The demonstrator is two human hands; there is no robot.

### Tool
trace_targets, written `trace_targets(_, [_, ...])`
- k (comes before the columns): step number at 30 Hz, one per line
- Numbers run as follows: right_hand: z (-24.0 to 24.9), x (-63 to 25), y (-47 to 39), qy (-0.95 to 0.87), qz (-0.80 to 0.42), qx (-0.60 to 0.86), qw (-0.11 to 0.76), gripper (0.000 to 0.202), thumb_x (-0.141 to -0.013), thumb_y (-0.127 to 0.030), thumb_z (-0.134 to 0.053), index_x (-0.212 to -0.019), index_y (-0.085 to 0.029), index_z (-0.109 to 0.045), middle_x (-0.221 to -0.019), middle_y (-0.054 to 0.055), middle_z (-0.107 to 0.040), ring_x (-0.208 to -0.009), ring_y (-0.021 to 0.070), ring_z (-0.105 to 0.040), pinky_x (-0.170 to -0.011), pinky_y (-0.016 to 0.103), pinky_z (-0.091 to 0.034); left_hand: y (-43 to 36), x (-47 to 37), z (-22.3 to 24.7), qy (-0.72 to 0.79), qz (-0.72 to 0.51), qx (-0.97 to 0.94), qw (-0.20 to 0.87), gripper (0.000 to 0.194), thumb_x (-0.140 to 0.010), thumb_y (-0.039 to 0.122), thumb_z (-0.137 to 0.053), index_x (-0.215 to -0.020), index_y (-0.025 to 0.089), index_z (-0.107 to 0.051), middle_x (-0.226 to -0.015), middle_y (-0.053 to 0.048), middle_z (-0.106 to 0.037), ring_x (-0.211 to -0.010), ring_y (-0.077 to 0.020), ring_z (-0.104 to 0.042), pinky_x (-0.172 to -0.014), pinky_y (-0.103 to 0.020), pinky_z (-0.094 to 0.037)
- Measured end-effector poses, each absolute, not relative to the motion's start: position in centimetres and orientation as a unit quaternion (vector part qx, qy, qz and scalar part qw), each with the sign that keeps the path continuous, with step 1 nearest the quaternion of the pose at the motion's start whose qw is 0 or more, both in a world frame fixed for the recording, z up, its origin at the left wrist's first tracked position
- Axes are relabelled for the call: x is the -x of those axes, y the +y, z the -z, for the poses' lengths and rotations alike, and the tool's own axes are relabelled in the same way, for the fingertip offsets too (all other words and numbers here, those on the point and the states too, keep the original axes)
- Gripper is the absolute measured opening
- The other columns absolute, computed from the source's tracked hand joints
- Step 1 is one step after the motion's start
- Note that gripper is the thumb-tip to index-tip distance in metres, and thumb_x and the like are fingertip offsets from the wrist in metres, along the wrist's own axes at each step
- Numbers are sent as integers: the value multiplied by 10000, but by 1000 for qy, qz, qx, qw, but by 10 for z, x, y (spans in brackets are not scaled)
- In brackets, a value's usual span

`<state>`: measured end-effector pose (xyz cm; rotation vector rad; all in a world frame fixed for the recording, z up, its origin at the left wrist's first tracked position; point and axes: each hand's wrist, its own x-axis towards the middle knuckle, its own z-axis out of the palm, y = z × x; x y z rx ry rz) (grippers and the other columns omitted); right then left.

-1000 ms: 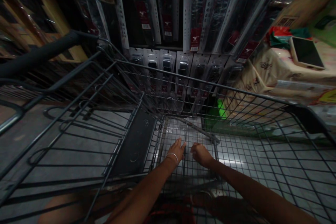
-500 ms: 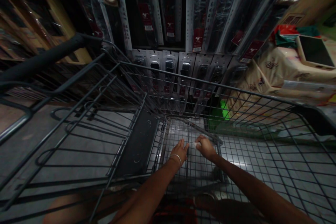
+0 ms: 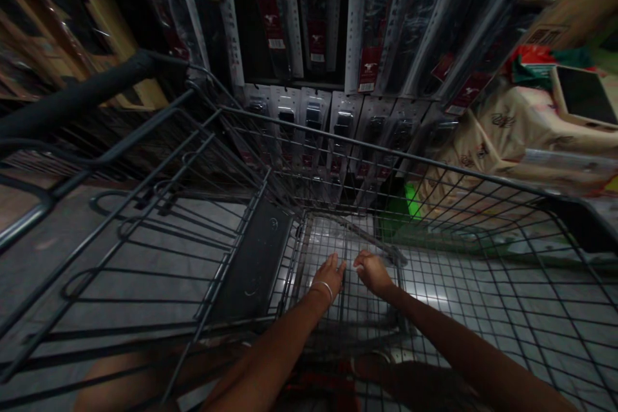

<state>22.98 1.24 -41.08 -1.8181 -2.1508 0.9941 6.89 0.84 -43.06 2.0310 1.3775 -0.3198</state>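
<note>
Inside a dark metal shopping cart [image 3: 454, 174], both arms reach down toward its wire floor. My left hand [image 3: 330, 275], with a pale bangle [image 3: 324, 286] at the wrist, rests low over the wire grid, fingers extended. Just to its right, my right hand [image 3: 373, 271] has its fingers curled together in a pinch. Whatever lies between those fingers is too small or hidden to make out. The two hands are close but apart, both near the wires.
A grey seat panel [image 3: 255, 257] stands left of the hands, and the cart's handle [image 3: 77, 93] is farther left. Packaged belts [image 3: 369, 26] hang behind the cart. Beige packs [image 3: 521, 116] are stacked at the right, with a phone-like device [image 3: 585, 95] on top.
My right hand has shifted slightly left toward my left hand. A small whitish thing seen at its fingertips before no longer shows clearly. My left hand has barely moved.
</note>
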Motion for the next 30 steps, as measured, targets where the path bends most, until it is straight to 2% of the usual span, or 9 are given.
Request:
trace_targets(4, [405, -234, -12, -724, -393, 564, 53, 318, -606, -18, -454, -701, -265, -629, -887, 43, -646, -880, 223, -595, -799, 309, -424, 7, -69, 430, 527, 116, -773, 332, 695, -745, 159, -617, -1374, 226, -329, -1495, -67, -107, -1373, -238, -115, -1125, -323, -215])
trace_targets(7, [401, -237, -7, -718, -437, 541, 37, 314, -585, -17, -476, -679, -264, -643, -866, 42, -657, -875, 237, -596, -808, 328, -427, 6, -68, 428, 527, 102, -774, 336, 676, -755, 170, -609, -1369, 239, -336, -1495, -55, -110, -1373, -234, -113, -1125, -327, -217])
trace_targets(10, [397, -234, 18, -719, -407, 559, 69, 306, -648, -35, -473, -771, -246, -658, -935, 57, -646, -914, 224, -581, -846, 314, -420, 6, -67, 427, 524, 99, -777, 335, 682, -749, 167, -619, -1367, 237, -340, -1493, -60, -121, -1372, -229, -115, -1124, -320, -214])
trace_targets(14, [399, -215, 50, -733, -322, 593, 89, 298, -739, -46, -416, -901, -155, -641, -1011, 101, -606, -971, 195, -558, -888, 284, -405, 8, -68, 426, 527, 107, -772, 340, 735, -716, 132, -650, -1373, 225, -333, -1486, -90, -128, -1369, -244, -122, -1119, -340, -224])
trace_targets(19, [405, -201, 49, -766, -287, 575, -19, 295, -705, -5, -419, -852, -160, -624, -991, 87, -608, -970, 187, -545, -860, 270, -410, 9, -68, 429, 525, 112, -775, 335, 769, -717, 154, -662, -1382, 282, -299, -1484, -64, -118, -1367, -238, -128, -1115, -369, -236])
trace_targets(24, [405, -229, 33, -791, -276, 543, -61, 285, -721, 11, -417, -847, -142, -622, -981, 95, -612, -969, 181, -549, -858, 268, -405, 9, -69, 432, 516, 123, -787, 315, 722, -732, 180, -659, -1372, 237, -331, -1480, -99, -126, -1363, -254, -137, -1109, -368, -250])
trace_targets(28, [397, -246, 32, -799, -265, 521, -143, 227, -771, -33, -436, -827, -126, -635, -970, 129, -619, -916, 194, -584, -786, 266, -425, 8, -71, 431, 517, 120, -790, 307, 706, -746, 189, -648, -1376, 209, -329, -1478, -118, -127, -1361, -264, -149, -1098, -358, -271])
trace_targets(30, [390, -244, 36, -781, -260, 541, -176, 206, -758, -45, -471, -854, -110, -640, -965, 153, -630, -906, 217, -595, -769, 280, -431, 7, -71, 430, 515, 115, -794, 302, 708, -746, 182, -648, -1377, 206, -329, -1477, -119, -138, -1360, -261, -156, -1096, -347, -272])
